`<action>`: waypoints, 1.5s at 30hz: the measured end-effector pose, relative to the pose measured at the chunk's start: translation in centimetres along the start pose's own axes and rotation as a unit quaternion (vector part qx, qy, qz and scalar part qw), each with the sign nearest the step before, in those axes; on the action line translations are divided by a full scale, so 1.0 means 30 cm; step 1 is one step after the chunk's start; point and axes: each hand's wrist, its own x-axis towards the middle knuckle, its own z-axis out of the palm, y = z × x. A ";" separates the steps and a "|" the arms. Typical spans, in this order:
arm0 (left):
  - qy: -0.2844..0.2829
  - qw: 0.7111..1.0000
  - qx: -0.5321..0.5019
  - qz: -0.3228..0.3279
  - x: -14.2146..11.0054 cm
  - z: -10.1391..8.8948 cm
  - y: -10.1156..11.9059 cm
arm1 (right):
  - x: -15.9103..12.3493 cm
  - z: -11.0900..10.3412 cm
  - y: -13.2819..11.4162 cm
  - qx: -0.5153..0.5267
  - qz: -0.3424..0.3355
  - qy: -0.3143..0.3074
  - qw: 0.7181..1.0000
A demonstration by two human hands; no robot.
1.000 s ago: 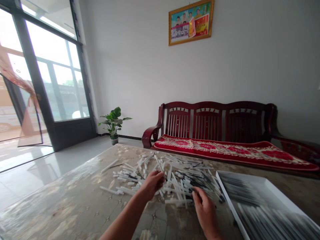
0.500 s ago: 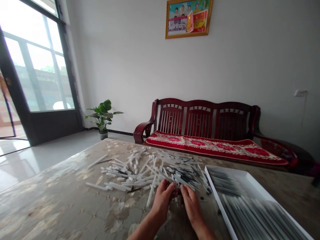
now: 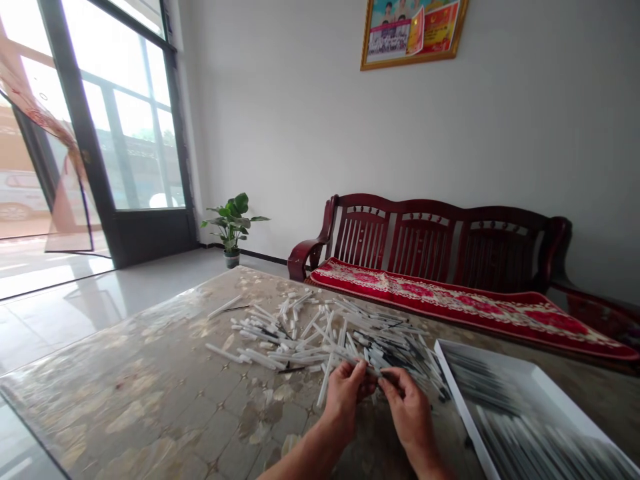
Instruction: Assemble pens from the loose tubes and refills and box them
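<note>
Many white and black pen parts [image 3: 265,331] lie in a loose pile on a patterned worktop [image 3: 165,393]. At the pile's near edge, the left hand [image 3: 344,393] has its fingers closed on a slim pen [image 3: 374,371], partly hidden, and the right hand [image 3: 410,407] pinches the pen's other end. Just to the right, a white tray [image 3: 550,395] holds blurred dark sticks [image 3: 545,440]. Behind is a red wooden sofa [image 3: 420,243].

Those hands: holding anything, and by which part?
A slim piece, seemingly pinched by the left hand and the right hand; which part of it they grip is too small to tell.
</note>
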 end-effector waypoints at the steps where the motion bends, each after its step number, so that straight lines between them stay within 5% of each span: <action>1: 0.001 1.000 -0.005 0.000 -0.002 0.000 0.000 | 0.000 0.000 0.000 0.006 0.007 -0.004 1.000; 15: -0.001 1.000 -0.009 0.014 -0.003 -0.006 -0.012 | 0.003 -0.003 0.013 -0.003 0.048 -0.013 0.999; 45: 0.035 0.999 0.005 0.014 0.018 -0.010 -0.014 | 0.031 -0.011 0.051 -0.006 0.017 -0.019 1.000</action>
